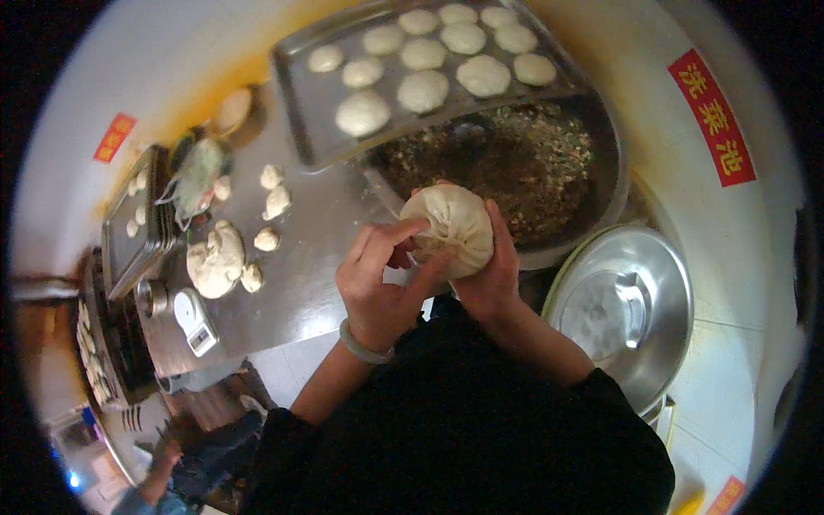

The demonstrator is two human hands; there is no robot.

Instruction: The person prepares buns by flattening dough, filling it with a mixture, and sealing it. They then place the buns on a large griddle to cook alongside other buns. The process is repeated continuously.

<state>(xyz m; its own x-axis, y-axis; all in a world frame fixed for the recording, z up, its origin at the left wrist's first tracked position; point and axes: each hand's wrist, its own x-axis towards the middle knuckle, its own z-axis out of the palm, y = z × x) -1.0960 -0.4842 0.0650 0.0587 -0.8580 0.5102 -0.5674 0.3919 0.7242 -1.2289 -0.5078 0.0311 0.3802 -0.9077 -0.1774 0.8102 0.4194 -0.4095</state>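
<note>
A round dough bun with pleated folds (454,225) is held up between both hands. From the right and underneath, my right hand (492,277) cups it. The thumb and fingers of my left hand (386,277) grip its left and near edges; a light bangle circles that wrist. Just beyond the bun, a large basin (621,187) contains dark chopped filling (502,174). A metal tray (299,122) with several flattened dough rounds (421,90) lies partly across the basin's far side.
On the metal table (302,257) at left are a dough lump (215,261), small dough pieces (277,203), a white kitchen scale (196,322) and stacked trays (135,225). A steel bowl (669,283) stands at right. Another person's arm (161,470) shows at lower left.
</note>
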